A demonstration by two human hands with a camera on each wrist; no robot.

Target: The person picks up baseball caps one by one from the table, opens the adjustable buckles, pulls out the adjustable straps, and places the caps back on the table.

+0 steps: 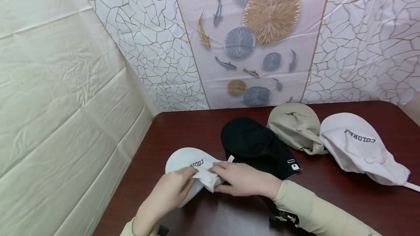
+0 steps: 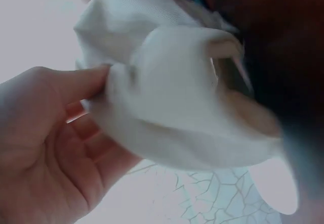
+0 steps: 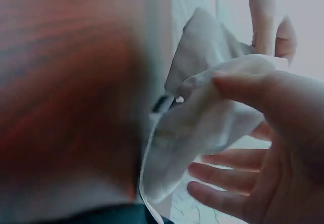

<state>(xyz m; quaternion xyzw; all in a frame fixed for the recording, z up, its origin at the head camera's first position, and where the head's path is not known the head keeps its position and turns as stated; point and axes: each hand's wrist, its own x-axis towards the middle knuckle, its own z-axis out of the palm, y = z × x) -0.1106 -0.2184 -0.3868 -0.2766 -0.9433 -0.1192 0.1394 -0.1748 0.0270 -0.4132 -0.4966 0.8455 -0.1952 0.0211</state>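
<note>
Both hands are on a white baseball cap [image 1: 185, 158] with dark lettering, near the front left of the table. My left hand [image 1: 170, 190] pinches the cap's fabric between thumb and fingers, which the left wrist view shows at the cap's edge [image 2: 152, 97]. From the other side my right hand [image 1: 244, 179] pinches the cloth with its thumb on top, the other fingers spread beneath. Between the hands the fabric is bunched up. A thin strap with a dark buckle hangs from the cap [image 3: 202, 107] in the right wrist view.
A black cap [image 1: 246, 137] lies just beyond the right hand. Behind it are a beige cap [image 1: 293, 119] and another white cap [image 1: 357, 145] with a trailing strap. The dark red table [image 1: 190, 126] meets patterned cloth [image 1: 157, 39] at the back.
</note>
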